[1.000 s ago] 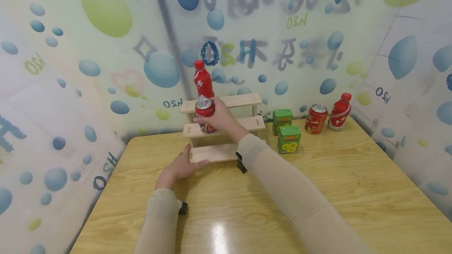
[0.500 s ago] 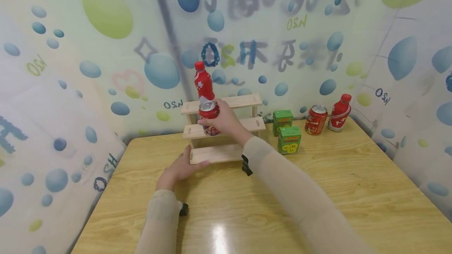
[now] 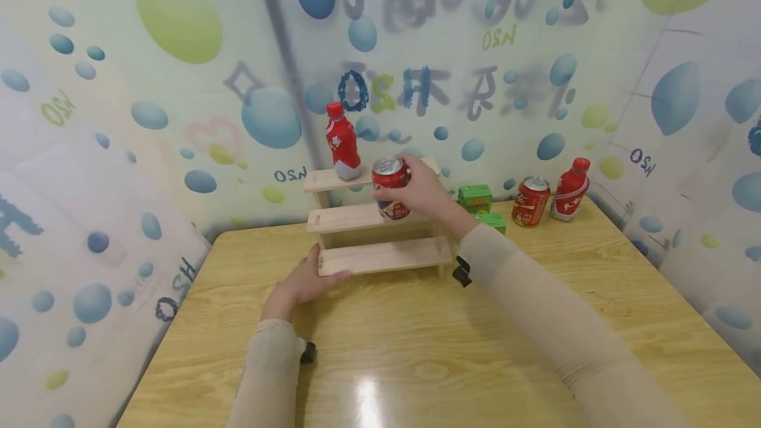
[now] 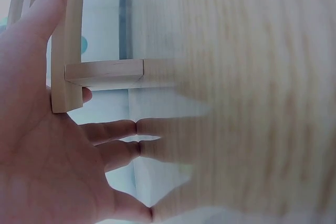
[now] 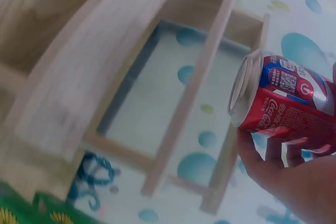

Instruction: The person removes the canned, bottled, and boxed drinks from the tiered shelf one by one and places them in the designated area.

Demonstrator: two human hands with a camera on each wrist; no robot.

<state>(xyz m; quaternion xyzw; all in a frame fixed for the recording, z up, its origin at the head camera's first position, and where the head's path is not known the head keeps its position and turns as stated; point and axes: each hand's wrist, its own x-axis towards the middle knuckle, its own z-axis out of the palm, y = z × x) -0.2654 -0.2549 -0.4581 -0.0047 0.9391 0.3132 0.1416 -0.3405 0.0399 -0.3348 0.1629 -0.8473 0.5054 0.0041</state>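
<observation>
My right hand (image 3: pixel 429 195) grips a red Coca-Cola can (image 3: pixel 390 198), thumb and fingers around its side. The can (image 5: pixel 294 95) is near upright over the right part of the middle step of a three-step wooden display rack (image 3: pixel 341 218). At the bottom step's left end is my left hand (image 3: pixel 306 281), its thumb along the front edge. In the left wrist view that hand (image 4: pixel 52 156) has its other fingers spread straight, several tips touching the table, and the board's corner against the palm. A red bottle (image 3: pixel 342 144) stands on the top step's left side.
Right of the rack stand two green drink cartons (image 3: pixel 475 198), partly behind my right arm. Farther right on the wooden table (image 3: pixel 380 335) are another red can (image 3: pixel 531 202) and a red bottle (image 3: pixel 571 190). A patterned curtain (image 3: pixel 505 117) hangs close behind the rack.
My right hand has carried the can to the right along the middle step, uncovering the lower part of the bottle on the top step. My left hand has stayed put.
</observation>
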